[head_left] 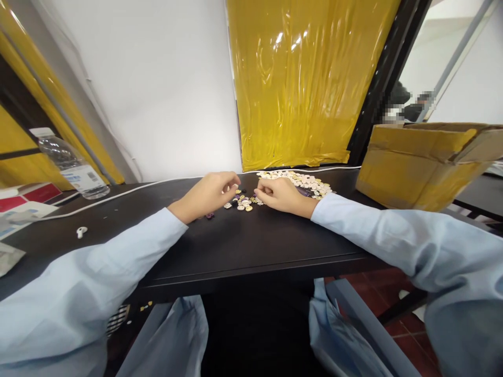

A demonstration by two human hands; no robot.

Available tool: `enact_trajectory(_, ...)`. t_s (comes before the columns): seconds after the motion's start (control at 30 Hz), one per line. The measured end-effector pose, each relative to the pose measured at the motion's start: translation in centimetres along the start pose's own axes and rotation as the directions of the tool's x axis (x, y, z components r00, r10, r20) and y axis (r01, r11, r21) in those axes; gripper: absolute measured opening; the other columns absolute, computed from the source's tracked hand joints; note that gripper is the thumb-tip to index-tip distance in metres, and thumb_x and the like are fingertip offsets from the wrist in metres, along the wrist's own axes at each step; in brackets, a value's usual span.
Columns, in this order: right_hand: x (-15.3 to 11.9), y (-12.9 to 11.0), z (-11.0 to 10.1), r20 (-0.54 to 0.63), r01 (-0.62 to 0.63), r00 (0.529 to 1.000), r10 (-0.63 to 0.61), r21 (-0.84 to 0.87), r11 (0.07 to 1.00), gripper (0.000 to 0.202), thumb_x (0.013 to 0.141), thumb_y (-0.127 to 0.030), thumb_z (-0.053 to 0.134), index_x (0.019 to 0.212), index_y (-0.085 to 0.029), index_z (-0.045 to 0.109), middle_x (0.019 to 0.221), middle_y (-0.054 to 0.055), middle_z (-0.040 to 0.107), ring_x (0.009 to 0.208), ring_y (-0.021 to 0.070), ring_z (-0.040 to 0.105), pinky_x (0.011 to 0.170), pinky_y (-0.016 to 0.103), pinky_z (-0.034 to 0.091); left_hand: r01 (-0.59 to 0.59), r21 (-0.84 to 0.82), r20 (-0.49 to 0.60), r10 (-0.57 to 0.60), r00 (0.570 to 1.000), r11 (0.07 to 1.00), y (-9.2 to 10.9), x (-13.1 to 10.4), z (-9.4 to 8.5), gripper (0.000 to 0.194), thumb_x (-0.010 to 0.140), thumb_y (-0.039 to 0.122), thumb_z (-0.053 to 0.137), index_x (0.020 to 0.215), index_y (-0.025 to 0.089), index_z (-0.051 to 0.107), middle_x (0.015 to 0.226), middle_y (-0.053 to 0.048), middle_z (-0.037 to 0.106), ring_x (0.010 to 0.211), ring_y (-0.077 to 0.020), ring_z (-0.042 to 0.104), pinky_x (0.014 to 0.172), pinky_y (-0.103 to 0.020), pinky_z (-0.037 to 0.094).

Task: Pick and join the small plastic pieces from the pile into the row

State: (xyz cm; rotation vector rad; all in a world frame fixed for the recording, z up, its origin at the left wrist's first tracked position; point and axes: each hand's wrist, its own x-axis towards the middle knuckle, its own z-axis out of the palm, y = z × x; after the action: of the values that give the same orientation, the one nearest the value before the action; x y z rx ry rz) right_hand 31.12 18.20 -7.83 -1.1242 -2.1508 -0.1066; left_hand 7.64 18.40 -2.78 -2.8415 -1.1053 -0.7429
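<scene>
The left hand (214, 195) was curled above the black table (239, 238), thumb and forefinger slightly apart, and the right hand (277, 193) was bent inward with thumb near fingers; I could not tell whether either gripped anything. A small cluster of buttons (243, 202) lay on the table between them, and a larger pale heap (314, 183) spread behind and beside the right hand, near a cardboard box (408, 170).
</scene>
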Motion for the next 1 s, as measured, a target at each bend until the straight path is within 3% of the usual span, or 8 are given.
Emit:
enact_trajectory(0.13, 0.1, 0.0, -0.1, 0.015, 0.019, 1.0, -0.019, -0.012, 1.0, 0.014, 0.091, -0.029, 0.054, 0.09, -0.019, 0.064, 0.066, -0.002, 0.06, 0.059, 0.0139, 0.048, 0.062, 0.026, 0.028, -0.211, -0.038, -0.084, 0.207, 0.975, 0.977, 0.7, 1.1, 1.7, 0.017, 0.093, 0.022, 0.052, 0.096, 0.016, 0.068, 0.092, -0.006, 0.07, 0.081, -0.0174, 0.065, 0.074, -0.028, 0.048)
enact_trajectory(0.23, 0.2, 0.2, 0.0, 0.026, 0.023, 0.999, -0.021, -0.055, 0.998, 0.013, 0.09, -0.028, 0.055, 0.09, -0.019, 0.063, 0.068, 0.0, 0.062, 0.06, 0.0146, 0.049, 0.061, 0.026, 0.027, -0.277, -0.043, -0.093, 0.272, 0.958, 0.96, 1.3, 1.8, 2.7, 0.018, 0.095, 0.021, 0.052, 0.093, 0.016, 0.069, 0.091, -0.007, 0.069, 0.082, -0.0176, 0.064, 0.075, -0.029, 0.047)
enact_trajectory(0.6, -0.2, 0.1, 0.0, -0.028, 0.06, 0.998, -0.059, 0.036, 0.998, 0.014, 0.088, -0.03, 0.057, 0.094, -0.019, 0.064, 0.064, -0.004, 0.058, 0.054, 0.0119, 0.045, 0.061, 0.024, 0.029, -0.063, -0.23, -0.13, 0.034, 0.991, 0.971, 0.9, 1.2, 2.7, 0.017, 0.091, 0.03, 0.063, 0.09, 0.016, 0.072, 0.079, -0.002, 0.071, 0.071, -0.0147, 0.062, 0.067, -0.026, 0.046)
enact_trajectory(0.8, -0.2, 0.2, 0.2, 0.014, 0.111, 0.994, -0.111, 0.017, 0.994, 0.016, 0.092, -0.031, 0.055, 0.098, -0.019, 0.063, 0.063, -0.004, 0.058, 0.054, 0.0115, 0.047, 0.06, 0.024, 0.03, -0.192, 0.041, -0.09, 0.195, 0.977, 0.981, 0.6, 0.7, 2.4, 0.015, 0.094, 0.024, 0.055, 0.093, 0.016, 0.068, 0.093, -0.007, 0.069, 0.085, -0.0195, 0.063, 0.077, -0.03, 0.047)
enact_trajectory(1.0, -0.3, 0.2, 0.2, 0.015, 0.131, 0.991, -0.131, 0.0, 0.991, 0.014, 0.093, -0.031, 0.054, 0.096, -0.02, 0.062, 0.064, -0.004, 0.058, 0.054, 0.0113, 0.047, 0.061, 0.023, 0.031, -0.227, 0.189, -0.01, 0.233, 0.973, 0.955, 0.9, 0.5, 2.5, 0.02, 0.098, 0.023, 0.05, 0.092, 0.016, 0.067, 0.092, -0.008, 0.066, 0.087, -0.0209, 0.062, 0.077, -0.031, 0.045)
